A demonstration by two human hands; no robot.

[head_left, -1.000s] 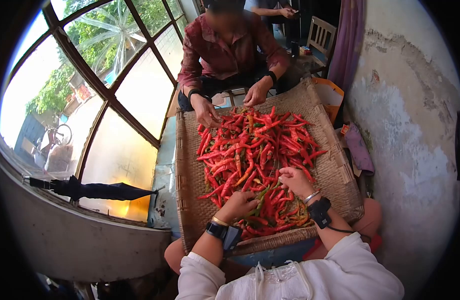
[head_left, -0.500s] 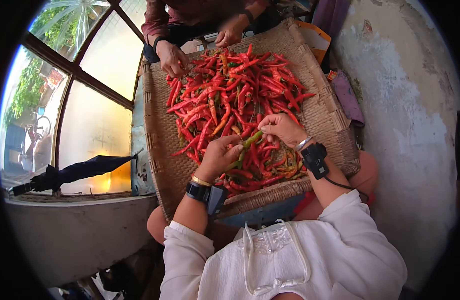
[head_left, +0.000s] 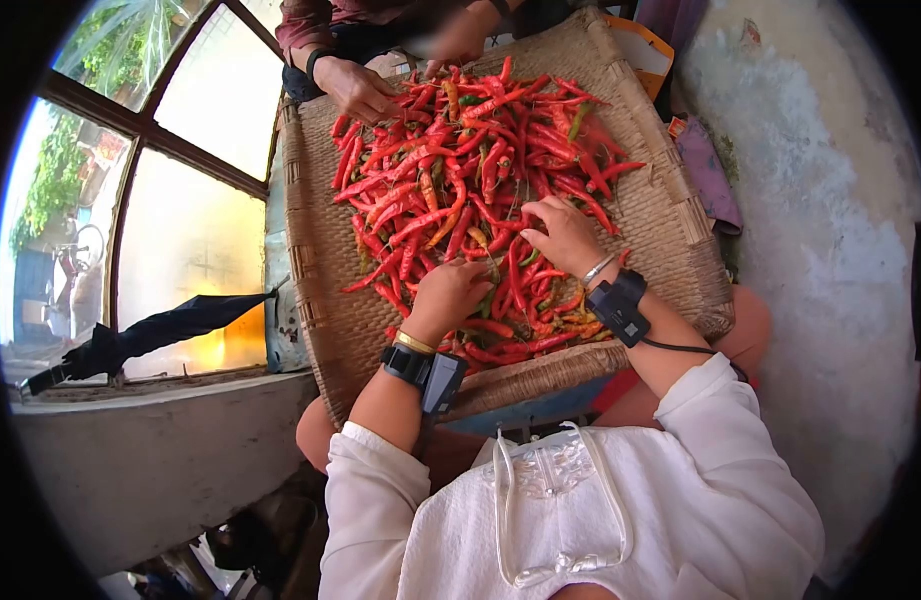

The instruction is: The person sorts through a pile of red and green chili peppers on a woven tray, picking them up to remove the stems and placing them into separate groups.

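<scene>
A heap of red chili peppers [head_left: 450,190] covers the middle of a woven tray [head_left: 330,330]. My left hand [head_left: 448,298] rests at the near part of the heap, its fingers curled inward over the peppers; what lies in them is hidden. A green chili pepper [head_left: 488,302] shows just beside those fingertips. To the right, my right hand [head_left: 563,238] reaches over the heap with thumb and index finger apart, close to red peppers. Another green chili pepper [head_left: 579,121] is at the heap's far right, near a red blur.
Across the tray, another person's hand [head_left: 355,90] touches the far left peppers; their other hand [head_left: 462,38] is blurred. A folded dark umbrella [head_left: 180,325] leans by the window at left. A wall [head_left: 810,230] stands at right.
The green chili pepper held between my hands has left them, and a green one now shows at the heap's far right. My right hand has opened; my left has moved slightly right.
</scene>
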